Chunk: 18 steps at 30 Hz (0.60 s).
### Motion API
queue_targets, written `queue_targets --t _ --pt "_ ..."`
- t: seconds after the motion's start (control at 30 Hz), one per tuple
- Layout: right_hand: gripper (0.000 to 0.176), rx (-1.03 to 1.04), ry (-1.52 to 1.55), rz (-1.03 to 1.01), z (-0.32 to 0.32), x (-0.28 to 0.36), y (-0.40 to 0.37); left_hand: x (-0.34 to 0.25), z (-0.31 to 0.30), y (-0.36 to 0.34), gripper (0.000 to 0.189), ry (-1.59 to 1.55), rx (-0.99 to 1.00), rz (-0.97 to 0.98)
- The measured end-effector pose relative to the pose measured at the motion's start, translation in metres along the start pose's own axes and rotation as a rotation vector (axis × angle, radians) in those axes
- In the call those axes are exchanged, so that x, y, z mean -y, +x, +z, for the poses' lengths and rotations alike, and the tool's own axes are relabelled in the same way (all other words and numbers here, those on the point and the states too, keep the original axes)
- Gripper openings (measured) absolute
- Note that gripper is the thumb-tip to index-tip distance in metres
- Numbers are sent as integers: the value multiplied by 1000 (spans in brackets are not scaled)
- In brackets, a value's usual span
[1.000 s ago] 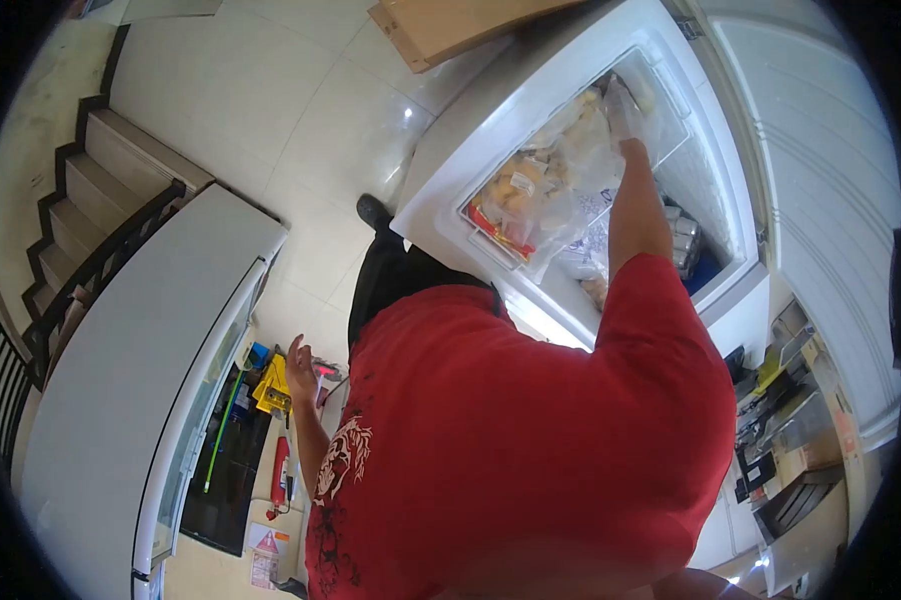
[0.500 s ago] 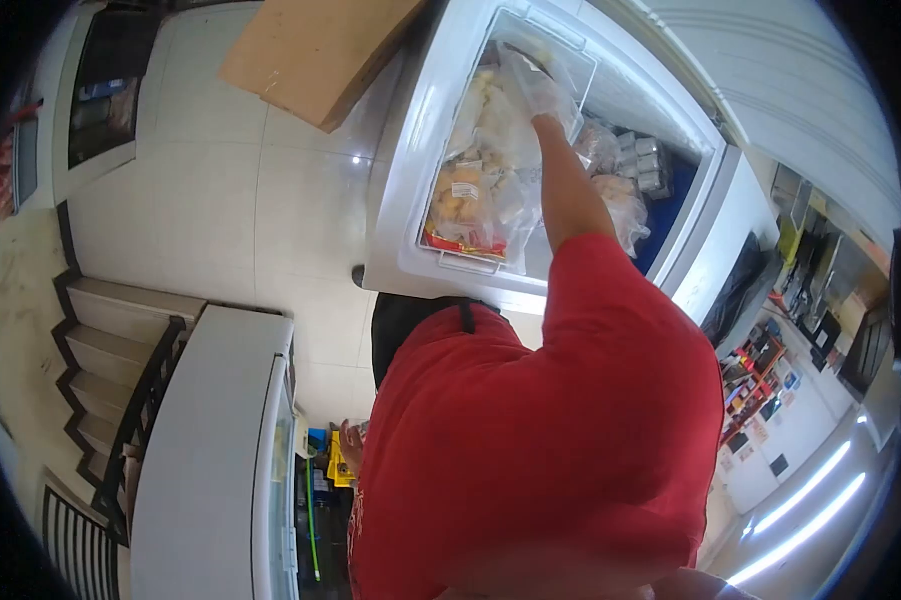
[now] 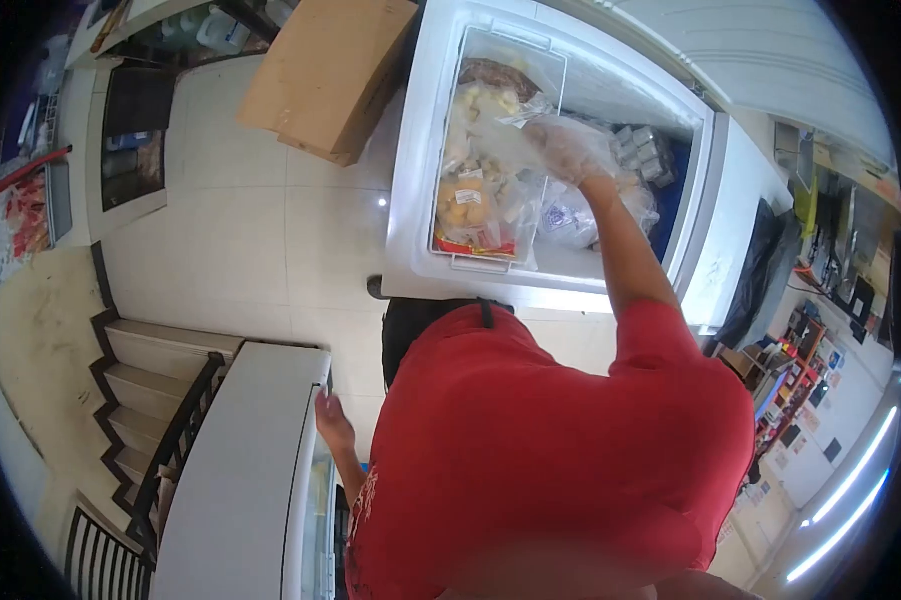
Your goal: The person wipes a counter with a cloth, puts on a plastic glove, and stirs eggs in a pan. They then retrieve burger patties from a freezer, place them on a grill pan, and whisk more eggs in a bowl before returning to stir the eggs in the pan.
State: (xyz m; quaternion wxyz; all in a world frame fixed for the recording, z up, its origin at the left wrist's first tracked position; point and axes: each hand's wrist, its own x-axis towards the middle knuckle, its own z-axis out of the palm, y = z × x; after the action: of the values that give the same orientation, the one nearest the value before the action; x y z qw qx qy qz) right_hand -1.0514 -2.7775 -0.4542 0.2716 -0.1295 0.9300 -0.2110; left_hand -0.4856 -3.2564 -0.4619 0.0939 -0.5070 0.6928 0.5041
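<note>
Two bare hands: right hand at a clear bag over the freezer basket's edge, finger grip unclear; left hand loosely open.

The plastic bag is thin and cloudy, but partly see-through, with many soft wrinkles. It is in the upper middle of the frame — loosely crumpled around the right hand, inside the open white freezer. Its contents — these I cannot tell clearly.
</note>
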Motion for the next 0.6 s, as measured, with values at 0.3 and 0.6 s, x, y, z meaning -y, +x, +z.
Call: queue_targets --t 0.3,0.6 --pt "38 323 24 -152 11 117 -99 -381 246 23 66 779 444 1424" --pt "28 -545 345 204 -43 126 -282 -403 312 111 23 928 754 1417"
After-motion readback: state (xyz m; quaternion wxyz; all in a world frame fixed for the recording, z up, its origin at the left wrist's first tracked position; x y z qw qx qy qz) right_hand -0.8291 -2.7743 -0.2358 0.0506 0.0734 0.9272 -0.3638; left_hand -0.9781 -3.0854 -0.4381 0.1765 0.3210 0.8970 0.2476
